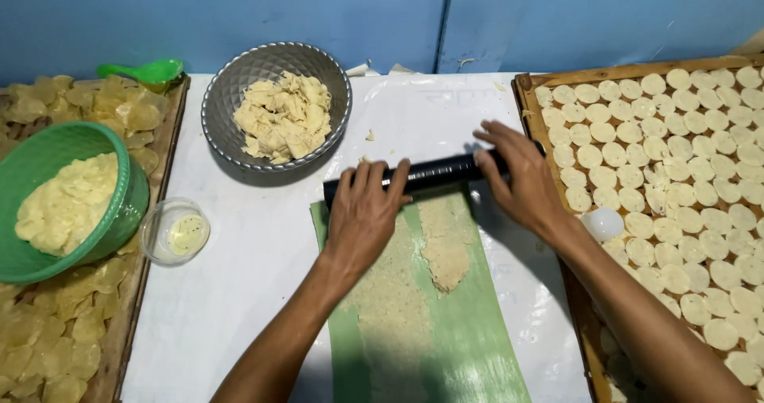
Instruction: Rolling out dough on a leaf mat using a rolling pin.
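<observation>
Bare white bench (239, 292) lies open along the near left edge. A silver metal bowl of dough scraps (276, 105) blocks the far edge, a small clear plastic cup (174, 229) the left edge, and a wooden tray of pale dough discs (676, 196) the right edge.

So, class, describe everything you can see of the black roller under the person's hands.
The black roller is a smooth, glossy cylinder, its material unclear. It lies flat, slightly tilted across the far end of the green sheet, over a strip of pale, flattened dough. The left hand presses on its left part, the right hand covers its right end. Only the middle and left tip show.
</observation>
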